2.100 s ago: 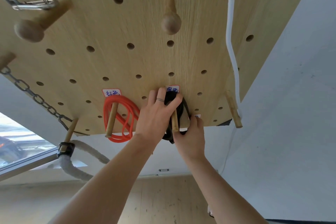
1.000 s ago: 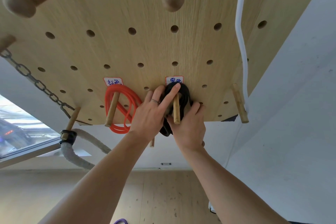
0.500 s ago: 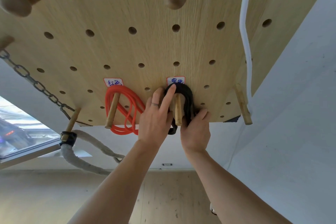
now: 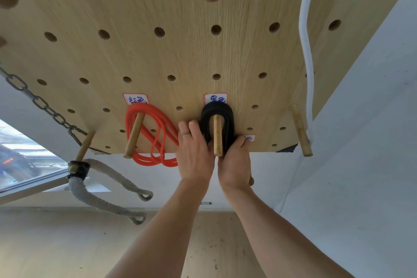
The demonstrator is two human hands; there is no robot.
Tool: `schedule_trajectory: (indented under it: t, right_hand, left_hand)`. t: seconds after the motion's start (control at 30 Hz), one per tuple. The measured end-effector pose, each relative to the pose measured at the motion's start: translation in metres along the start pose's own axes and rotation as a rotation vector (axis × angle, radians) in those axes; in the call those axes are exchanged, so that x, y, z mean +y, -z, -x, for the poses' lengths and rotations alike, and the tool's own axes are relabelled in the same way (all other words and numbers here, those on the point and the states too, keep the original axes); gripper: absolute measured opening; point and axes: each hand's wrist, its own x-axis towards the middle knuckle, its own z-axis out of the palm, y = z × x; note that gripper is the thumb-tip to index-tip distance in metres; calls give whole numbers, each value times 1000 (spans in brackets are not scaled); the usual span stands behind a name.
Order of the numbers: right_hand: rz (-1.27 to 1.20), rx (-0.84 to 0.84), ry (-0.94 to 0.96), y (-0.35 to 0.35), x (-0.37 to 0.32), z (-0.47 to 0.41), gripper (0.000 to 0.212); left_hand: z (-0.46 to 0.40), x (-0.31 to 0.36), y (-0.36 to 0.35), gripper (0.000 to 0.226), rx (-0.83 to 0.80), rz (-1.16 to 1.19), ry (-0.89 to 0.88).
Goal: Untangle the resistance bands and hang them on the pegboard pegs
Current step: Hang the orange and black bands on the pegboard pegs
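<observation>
We reached up with both hands to the wooden pegboard (image 4: pixel 203 56), where the black resistance band (image 4: pixel 229 117) was looped in several coils over a plain wooden peg (image 4: pixel 217 134), just under a small handwritten label (image 4: pixel 216 99). Our left hand (image 4: pixel 195 156) lay against the left side of the coils with the fingers close together and bent around the strands; a ring was on one finger. Our right hand (image 4: pixel 235 165) was pressed to the right and lower part of the coils, its fingers curled into the rubber, so both hands held the bundle from two sides with the peg between them. The red resistance band (image 4: pixel 150 135) already hung on the next peg (image 4: pixel 133 135) to the left, under its own label, with its lower loops below the board's edge. We judged the black band to be light, soft and elastic (it folds easily and can spring back), so it was better to hold it at the sides of the bundle, all strands together, and to push the coils back along the peg toward the board. A chain (image 4: pixel 38 102), a grey rope (image 4: pixel 108 201) and a white cord (image 4: pixel 306 52) also hung from the board.
</observation>
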Motion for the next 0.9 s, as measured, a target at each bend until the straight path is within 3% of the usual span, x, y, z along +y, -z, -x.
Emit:
schedule_trajectory:
  t: [0.13,0.27,0.37,0.57,0.67,0.8,0.9]
  right_hand:
    - [1,-45,-23,1,2,-3,37]
    - [-115,-46,-68,12,4,-2,67]
    - [-203,-25,-45,17,4,4,75]
    - [-270,27,14,30,11,14,71]
    - [-258,22,42,33,17,17,58]
    - [-230,26,66,36,22,16,34]
    - [-228,8,51,36,24,11,35]
  left_hand:
    - [6,-11,-9,44,-68,8,109]
    - [8,-17,-14,60,-58,69,141]
    - [9,-16,-14,68,-37,75,143]
    - [15,-13,-4,78,-22,95,182]
    - [19,-13,1,80,-5,132,166]
    - [22,-11,9,73,12,133,159]
    - [25,-10,11,63,14,132,126]
